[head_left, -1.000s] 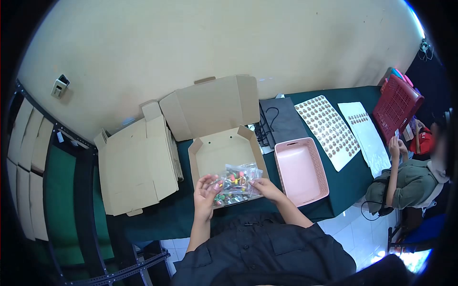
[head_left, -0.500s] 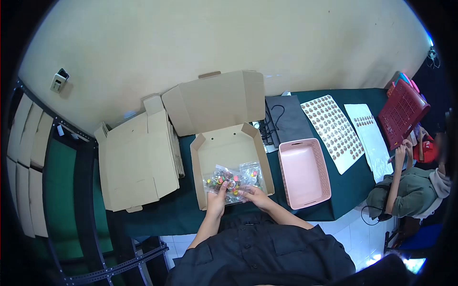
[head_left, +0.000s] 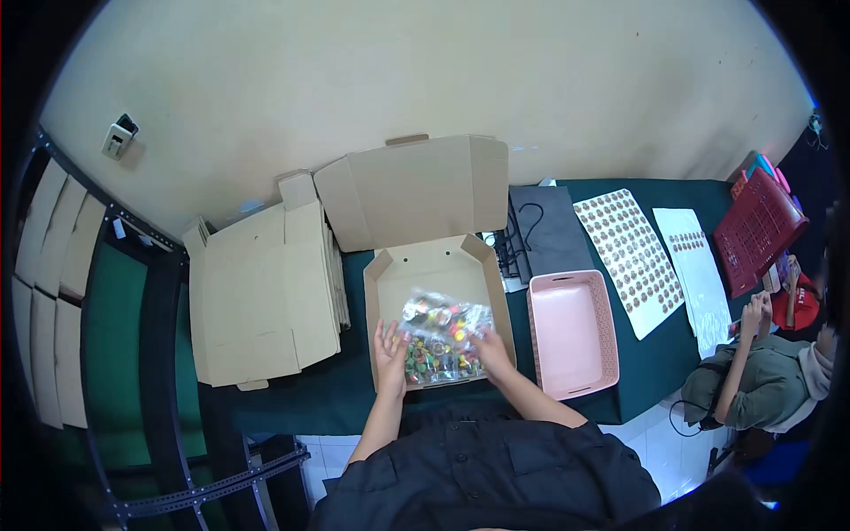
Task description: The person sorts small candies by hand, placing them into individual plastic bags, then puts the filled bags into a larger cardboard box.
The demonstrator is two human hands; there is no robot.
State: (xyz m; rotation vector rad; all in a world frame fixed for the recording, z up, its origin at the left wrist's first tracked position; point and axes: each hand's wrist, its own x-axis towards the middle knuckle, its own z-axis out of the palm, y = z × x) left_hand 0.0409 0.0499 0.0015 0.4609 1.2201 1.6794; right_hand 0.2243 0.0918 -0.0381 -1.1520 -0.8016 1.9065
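An open cardboard box (head_left: pixel 438 265) stands before me with its lid raised toward the wall. Clear plastic bags of small colourful pieces (head_left: pixel 434 361) lie in its near part. Above them, my right hand (head_left: pixel 491 351) grips the edge of another clear bag (head_left: pixel 447 319) with colourful pieces inside. My left hand (head_left: pixel 390 356) is at the box's left side, fingers spread and pointing up, beside the bags.
Flattened cardboard boxes (head_left: pixel 261 292) are stacked on the left. To the right are a pink basket (head_left: pixel 574 332), a dark paper bag (head_left: pixel 549 230), sticker sheets (head_left: pixel 630 261) and a red basket (head_left: pixel 760 230). A co-worker (head_left: pixel 761 380) sits at the far right.
My left hand has let go of the bags and opened, moving slightly left. One bag has been lifted and tilted by my right hand. The whole view has shifted a little.
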